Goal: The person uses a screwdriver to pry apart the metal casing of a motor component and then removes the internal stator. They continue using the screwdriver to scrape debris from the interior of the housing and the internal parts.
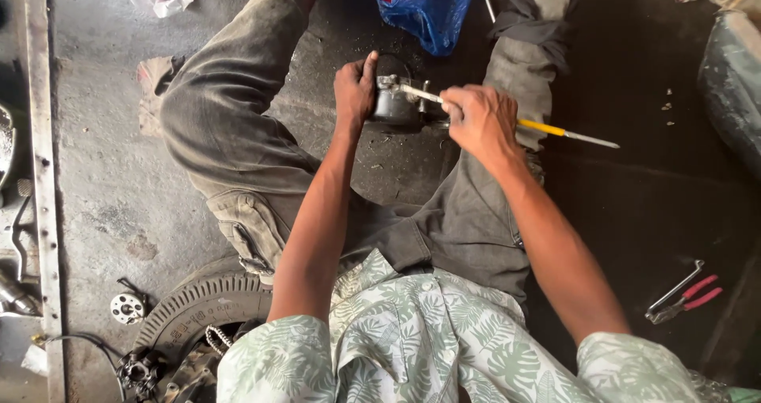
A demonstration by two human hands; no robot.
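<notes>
Your left hand (pixel 354 88) is wrapped shut round the left side of a small grey metal part (pixel 394 102), prob a pump or carb body, sitting on the concrete floor (pixel 119 189) between your knees, approx 12 o'clock from your chest. Thumb sticks up over the top, so the grip is mostly palm and fingers against the side, not fully around it.

Your right hand (pixel 481 119) is closed tight on a yellow-handled tool (pixel 547 127), looks like a screwdriver or thin file; can't tell which. Handle end points out to 3 o'clock, the metal tip lies across the top of the part at 9 o'clock from that fist, w/ no gap showing in the fingers.

Risks, as I judge them: tip is very close to your left thumb, so a slip off the fitting could jab it. Part rests on a gritty floor held from one side only, so hard prying could spin or skid it twd the blue plastic bag (pixel 426 7) at 12 o'clock. Small bits could drop into the debris and get lost.

Red-handled pliers (pixel 688 296) lie at 4 o'clock, well apart; a tyre (pixel 202 308) sits at 8 o'clock by your hip
</notes>
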